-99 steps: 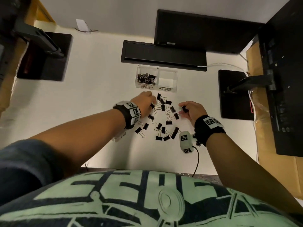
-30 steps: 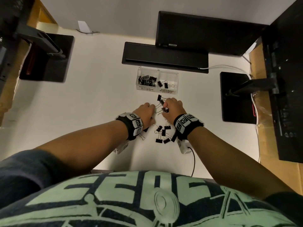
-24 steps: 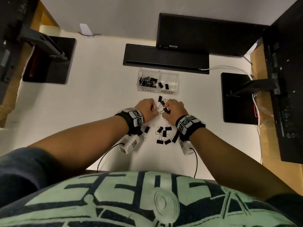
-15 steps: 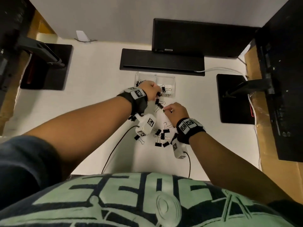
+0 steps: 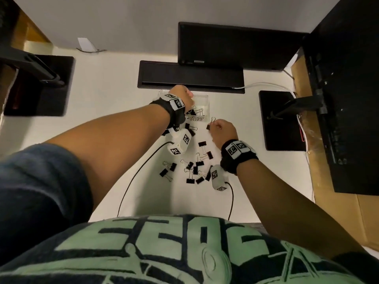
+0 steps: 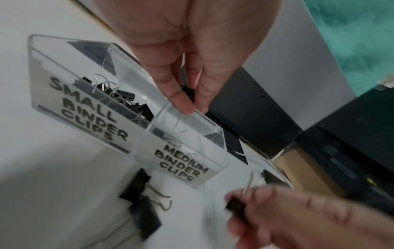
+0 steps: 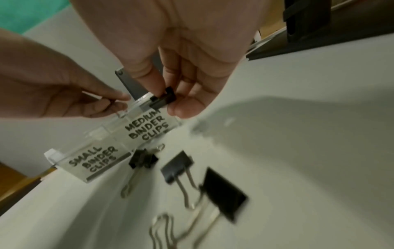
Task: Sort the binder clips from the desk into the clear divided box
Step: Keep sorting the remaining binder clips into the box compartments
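Two hands each pinch a clip. Head view: the left hand (image 5: 181, 97) hovers over the clear divided box (image 5: 203, 97); the right hand (image 5: 222, 131) waits just short of it. Left wrist view: its binder clip (image 6: 187, 94) hangs handle-down above the medium compartment (image 6: 183, 161). Right wrist view: the second clip (image 7: 163, 100) lies crosswise between the fingertips, box beyond.

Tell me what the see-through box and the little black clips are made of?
The box looks like clear hard plastic, probably acrylic: you see straight through its glossy, sharp-edged walls. The clips look like metal painted matte black, with thin, shiny, bent silver wire handles.
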Tool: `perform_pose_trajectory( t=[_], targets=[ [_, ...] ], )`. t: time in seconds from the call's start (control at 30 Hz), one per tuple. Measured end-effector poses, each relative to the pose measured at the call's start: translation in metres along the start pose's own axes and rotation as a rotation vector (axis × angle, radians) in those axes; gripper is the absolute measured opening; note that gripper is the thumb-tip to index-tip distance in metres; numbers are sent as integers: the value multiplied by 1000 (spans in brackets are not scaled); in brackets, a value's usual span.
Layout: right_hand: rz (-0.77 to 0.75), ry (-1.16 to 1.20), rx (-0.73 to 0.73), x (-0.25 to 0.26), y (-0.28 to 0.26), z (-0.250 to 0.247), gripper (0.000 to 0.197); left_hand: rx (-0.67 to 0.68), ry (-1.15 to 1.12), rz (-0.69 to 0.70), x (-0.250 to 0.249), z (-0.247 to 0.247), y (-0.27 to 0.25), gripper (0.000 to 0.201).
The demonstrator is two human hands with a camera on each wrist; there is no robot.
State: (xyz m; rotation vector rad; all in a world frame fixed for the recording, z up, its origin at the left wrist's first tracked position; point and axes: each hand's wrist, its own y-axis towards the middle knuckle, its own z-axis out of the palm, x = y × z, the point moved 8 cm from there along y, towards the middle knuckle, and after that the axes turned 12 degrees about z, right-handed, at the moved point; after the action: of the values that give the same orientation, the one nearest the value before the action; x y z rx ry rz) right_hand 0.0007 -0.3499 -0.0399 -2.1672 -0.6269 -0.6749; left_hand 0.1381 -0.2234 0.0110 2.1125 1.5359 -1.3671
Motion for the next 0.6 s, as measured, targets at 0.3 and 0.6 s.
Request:
perform_pose_trajectory(
  t=[0.3,0.6],
  targets=[
    [-126,-136,-34,72,14,-3,27,36,96,104,35,25,-48,11],
    [-182,-332,52,64,-11,25,29,108,175,105,70,43,-73,20]
  ],
)
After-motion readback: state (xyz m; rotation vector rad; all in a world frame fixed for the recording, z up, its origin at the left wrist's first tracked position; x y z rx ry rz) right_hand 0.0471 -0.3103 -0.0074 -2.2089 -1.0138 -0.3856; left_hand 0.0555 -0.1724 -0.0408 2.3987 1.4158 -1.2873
